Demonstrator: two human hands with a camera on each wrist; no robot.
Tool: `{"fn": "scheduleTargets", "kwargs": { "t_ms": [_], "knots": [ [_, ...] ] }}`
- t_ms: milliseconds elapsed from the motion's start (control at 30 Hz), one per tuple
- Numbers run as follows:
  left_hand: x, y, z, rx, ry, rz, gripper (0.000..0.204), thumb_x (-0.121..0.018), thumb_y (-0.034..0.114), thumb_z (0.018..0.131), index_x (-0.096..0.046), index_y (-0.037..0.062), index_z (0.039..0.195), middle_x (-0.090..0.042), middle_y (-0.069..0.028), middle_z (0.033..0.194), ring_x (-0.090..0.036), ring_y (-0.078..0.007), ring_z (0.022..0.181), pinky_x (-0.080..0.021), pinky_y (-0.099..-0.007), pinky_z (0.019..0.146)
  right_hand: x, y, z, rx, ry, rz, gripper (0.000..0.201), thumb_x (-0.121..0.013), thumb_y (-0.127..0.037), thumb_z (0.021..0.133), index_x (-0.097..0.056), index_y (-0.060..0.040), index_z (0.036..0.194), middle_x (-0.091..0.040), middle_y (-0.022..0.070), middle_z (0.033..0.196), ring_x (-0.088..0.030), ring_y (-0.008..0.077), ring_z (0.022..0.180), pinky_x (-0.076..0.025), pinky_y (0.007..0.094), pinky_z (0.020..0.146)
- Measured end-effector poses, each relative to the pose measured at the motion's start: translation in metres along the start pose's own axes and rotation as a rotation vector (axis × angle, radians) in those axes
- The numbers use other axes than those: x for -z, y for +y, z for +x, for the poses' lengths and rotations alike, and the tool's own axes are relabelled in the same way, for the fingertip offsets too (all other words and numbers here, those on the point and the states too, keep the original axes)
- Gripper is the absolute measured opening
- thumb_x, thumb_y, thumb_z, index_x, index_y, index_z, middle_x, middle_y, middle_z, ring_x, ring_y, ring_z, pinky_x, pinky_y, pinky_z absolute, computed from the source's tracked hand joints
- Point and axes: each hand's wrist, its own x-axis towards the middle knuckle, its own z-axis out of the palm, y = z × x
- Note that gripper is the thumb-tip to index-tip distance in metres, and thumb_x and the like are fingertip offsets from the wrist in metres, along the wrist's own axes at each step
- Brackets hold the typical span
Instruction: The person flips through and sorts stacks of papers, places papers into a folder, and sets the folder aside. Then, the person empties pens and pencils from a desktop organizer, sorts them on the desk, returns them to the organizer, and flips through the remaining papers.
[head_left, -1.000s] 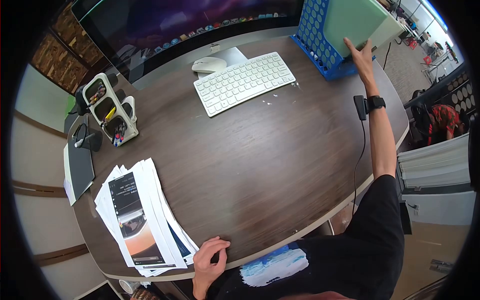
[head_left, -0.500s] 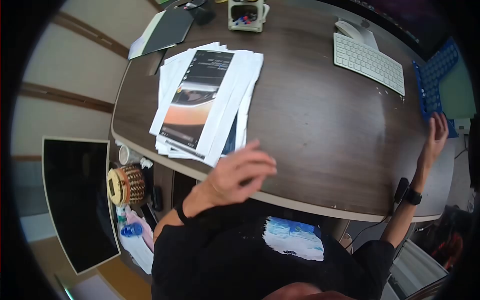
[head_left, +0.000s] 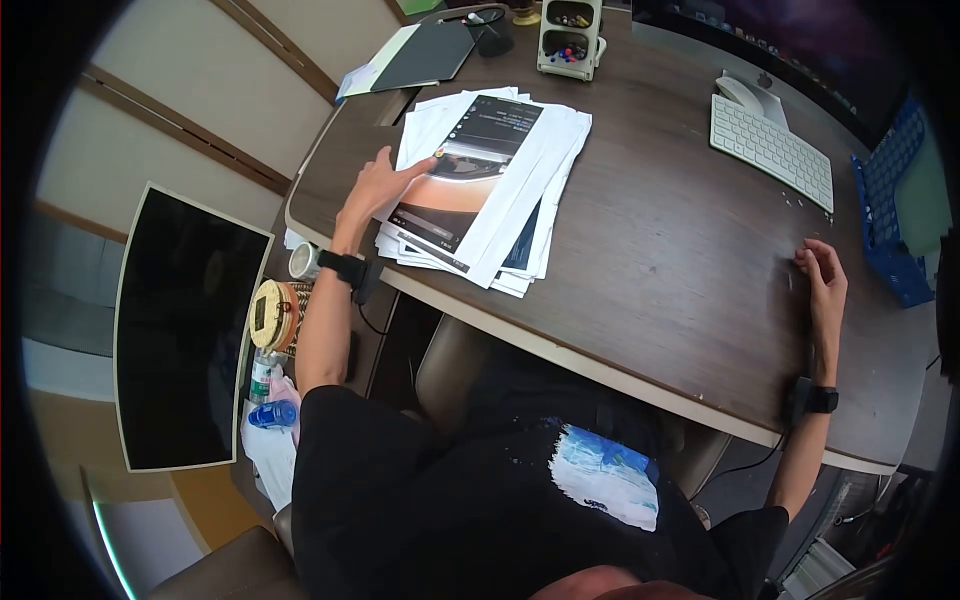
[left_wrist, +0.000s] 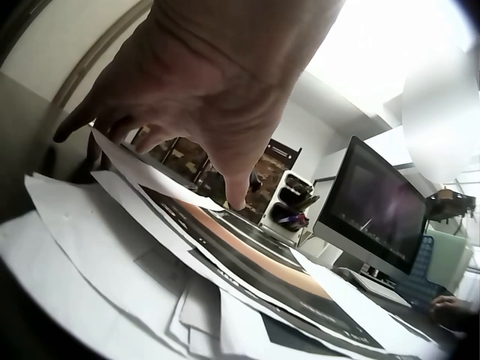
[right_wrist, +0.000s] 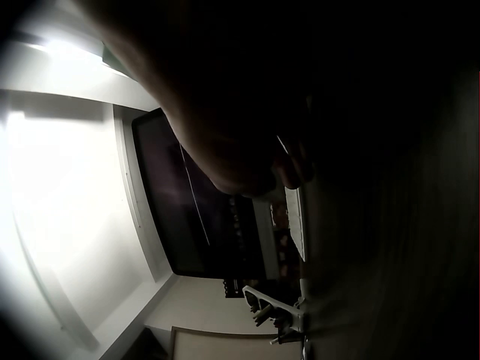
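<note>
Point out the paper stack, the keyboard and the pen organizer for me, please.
Paper stack (head_left: 530, 180): head view, on the bare white right side of its top.
Keyboard (head_left: 770, 150): head view, on the keys near its middle.
Pen organizer (head_left: 571, 31): head view, on the divider between two compartments.

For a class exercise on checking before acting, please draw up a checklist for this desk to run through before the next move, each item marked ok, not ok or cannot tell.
1. Left hand at the paper stack: ok, its thumb reaches over the top printed sheet.
2. Left hand's hold on the sheets firm: cannot tell.
3. Stack squared: not ok, edges are fanned out.
4. Right hand away from the stack: ok.
5. Keyboard apart from the stack: ok.
</note>
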Motion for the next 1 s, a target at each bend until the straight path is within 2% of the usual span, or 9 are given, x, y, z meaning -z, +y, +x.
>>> {"fn": "scheduleTargets", "kwargs": {
  "t_ms": [167, 233, 333, 433, 467, 667, 767, 833, 1000],
  "knots": [
    [0.002, 0.030, 0.012, -0.050, -0.086, 0.075, 0.132, -0.085, 0.078, 0.072, -0.044, -0.0157, 0.156, -0.059, -0.0387, 0.149, -0.062, -0.0454, 0.140, -0.049, -0.0459, 0.118, -0.014, -0.017, 0.008, -0.007, -0.092, -0.002, 0.022, -0.067, -0.017, 0.110, -0.072, 0.0006, 0.123, -0.075, 0.0047, 0.104, -0.069, 0.0122, 0.098, -0.053, 0.0273, 0.092],
    [-0.001, 0.030, 0.023, -0.035, -0.031, -0.014, 0.122, -0.091, 0.069, 0.071, -0.054, -0.0161, 0.149, -0.067, -0.0357, 0.140, -0.069, -0.0421, 0.130, -0.054, -0.0444, 0.110, -0.029, -0.047, 0.006, -0.030, -0.246, -0.084, 0.023, -0.066, -0.018, 0.111, -0.071, -0.0017, 0.126, -0.075, 0.0040, 0.108, -0.068, 0.0103, 0.100, -0.053, 0.0261, 0.088],
    [-0.009, 0.026, 0.055, -0.056, -0.239, -0.145, 0.092, -0.096, 0.050, 0.074, -0.068, -0.0131, 0.135, -0.076, -0.0259, 0.125, -0.074, -0.0315, 0.112, -0.054, -0.0387, 0.100, -0.059, -0.079, 0.002, -0.032, -0.408, -0.092, 0.026, -0.066, -0.018, 0.110, -0.069, -0.0011, 0.129, -0.076, 0.0046, 0.109, -0.069, 0.0109, 0.100, -0.054, 0.0268, 0.089],
    [-0.012, 0.049, 0.032, -0.171, -0.302, -0.321, 0.087, -0.098, 0.051, 0.070, -0.073, -0.0118, 0.125, -0.077, -0.0266, 0.119, -0.075, -0.0349, 0.111, -0.057, -0.0417, 0.092, -0.095, -0.097, -0.002, 0.040, -0.516, -0.133, 0.032, -0.068, -0.022, 0.110, -0.069, -0.0003, 0.133, -0.076, 0.0071, 0.113, -0.070, 0.0129, 0.103, -0.055, 0.0280, 0.091],
    [-0.015, 0.061, 0.024, -0.153, -0.329, -0.283, 0.083, -0.095, 0.040, 0.080, -0.066, -0.0094, 0.140, -0.074, -0.0249, 0.129, -0.073, -0.0314, 0.114, -0.054, -0.0393, 0.101, -0.107, -0.106, -0.002, -0.004, -0.534, -0.157, 0.041, -0.071, -0.030, 0.106, -0.072, 0.0003, 0.134, -0.078, 0.0177, 0.121, -0.073, 0.0258, 0.115, -0.055, 0.0387, 0.104],
    [-0.026, 0.105, -0.026, -0.287, -0.387, -0.507, 0.084, -0.092, 0.028, 0.088, -0.048, -0.0099, 0.149, -0.068, -0.0226, 0.139, -0.069, -0.0291, 0.121, -0.057, -0.0403, 0.104, -0.162, -0.105, 0.007, 0.159, -0.526, -0.185, 0.051, -0.070, -0.038, 0.105, -0.070, 0.0009, 0.138, -0.076, 0.0249, 0.129, -0.073, 0.0370, 0.120, -0.055, 0.0432, 0.106],
    [-0.036, 0.123, -0.043, -0.276, -0.500, -0.590, 0.089, -0.087, 0.020, 0.094, -0.034, -0.0079, 0.160, -0.059, -0.0219, 0.151, -0.065, -0.0284, 0.128, -0.057, -0.0405, 0.106, -0.173, -0.114, 0.005, 0.112, -0.487, -0.284, 0.055, -0.069, -0.037, 0.107, -0.065, 0.0014, 0.145, -0.071, 0.0241, 0.137, -0.071, 0.0364, 0.123, -0.054, 0.0441, 0.108],
    [-0.042, 0.129, -0.055, -0.506, -0.539, -0.756, 0.087, -0.083, 0.017, 0.097, -0.032, -0.0046, 0.164, -0.055, -0.0201, 0.155, -0.060, -0.0278, 0.137, -0.056, -0.0388, 0.109, -0.176, -0.113, 0.005, 0.104, -0.472, -0.281, 0.058, -0.069, -0.040, 0.106, -0.063, 0.0003, 0.148, -0.070, 0.0249, 0.140, -0.070, 0.0389, 0.127, -0.053, 0.0455, 0.110],
    [-0.044, 0.139, -0.080, -0.412, -0.692, -0.963, 0.081, -0.078, 0.010, 0.100, -0.033, 0.0001, 0.166, -0.054, -0.0182, 0.156, -0.057, -0.0266, 0.141, -0.053, -0.0410, 0.114, -0.184, -0.092, 0.005, 0.137, -0.461, -0.057, 0.069, -0.075, -0.034, 0.103, -0.050, -0.0045, 0.160, -0.061, 0.0291, 0.150, -0.062, 0.0379, 0.139, -0.049, 0.0466, 0.116]
  ]
}}
